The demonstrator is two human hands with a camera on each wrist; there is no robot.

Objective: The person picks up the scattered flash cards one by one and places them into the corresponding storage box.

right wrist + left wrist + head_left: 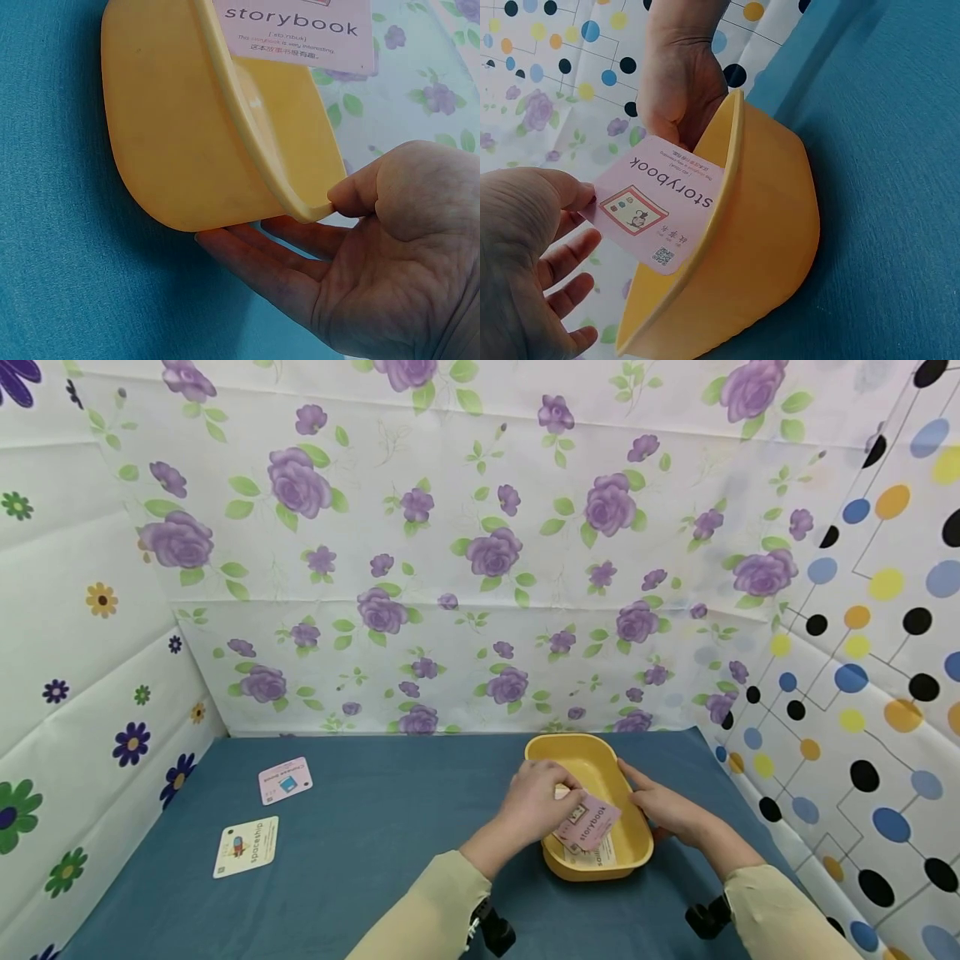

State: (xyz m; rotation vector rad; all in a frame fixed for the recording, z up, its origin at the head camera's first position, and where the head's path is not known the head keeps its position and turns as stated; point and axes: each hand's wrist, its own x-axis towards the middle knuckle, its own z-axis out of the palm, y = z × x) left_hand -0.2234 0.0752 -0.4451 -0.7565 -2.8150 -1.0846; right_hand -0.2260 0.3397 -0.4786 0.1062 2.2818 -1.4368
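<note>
My left hand (534, 800) pinches a pink "storybook" flash card (594, 823) at its edge, thumb on top. In the left wrist view the card (654, 206) tilts over the rim of a yellow plastic tub (765, 217), its printed picture showing. My right hand (671, 810) holds the tub's right side; the right wrist view has the thumb on the rim (304, 212) and the other fingers under the outer wall. Inside the tub, partly hidden below the pink card, lies a pale card (597, 857).
On the blue cloth-covered table (390, 827), a pink card (285, 780) and a cream "spaceship" card (246, 847) lie apart at the left. A floral sheet (450, 552) hangs behind, and a dotted sheet (862, 693) borders the right side.
</note>
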